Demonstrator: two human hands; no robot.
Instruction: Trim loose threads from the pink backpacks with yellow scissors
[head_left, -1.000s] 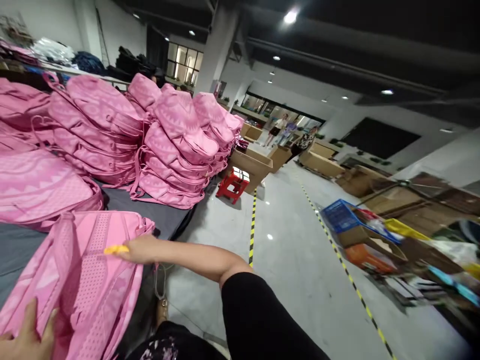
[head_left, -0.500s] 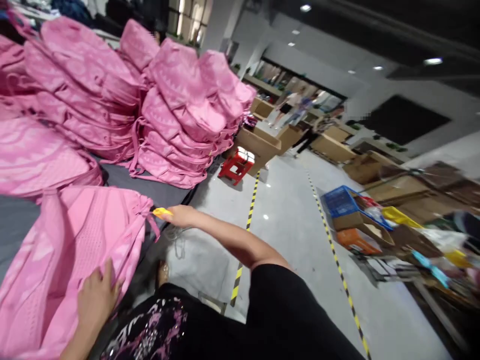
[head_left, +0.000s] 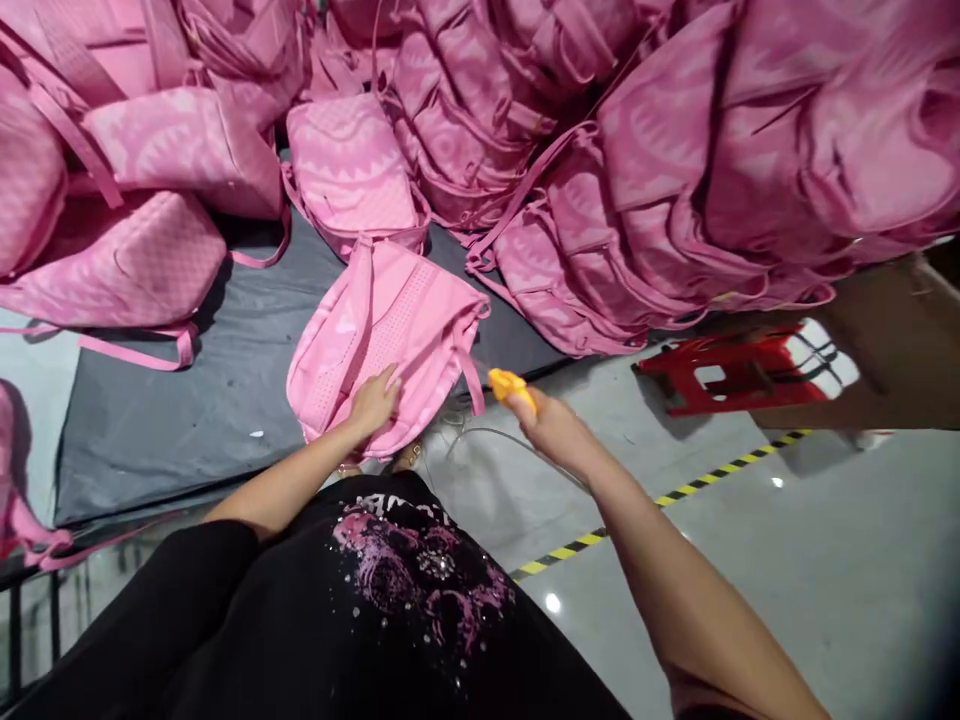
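Observation:
A pink backpack (head_left: pixel 409 300) with white patterning lies on the grey-covered surface, its strap side facing up. My left hand (head_left: pixel 375 402) rests on its near part, fingers stretched out over the fabric. To the right of the bag, my right hand (head_left: pixel 551 428) is closed around a small yellow-handled tool (head_left: pixel 512 388). The tool points left toward the bag's strap end (head_left: pixel 471 378), with a gap between them. Its tip is thin and blurred, so its exact kind is unclear.
Tall stacks of pink backpacks (head_left: pixel 660 190) stand behind and to the right, and more bags (head_left: pixel 150 250) lie at left. A red stool (head_left: pixel 720 375) stands by a cardboard box (head_left: pixel 900 350). Striped tape (head_left: pixel 705 482) and a thin cord (head_left: pixel 495 432) lie on the floor.
My view has swung left and down onto the bag. My right hand with the yellow-handled tool has moved away from the bag's strap end. My left hand stays on the bag.

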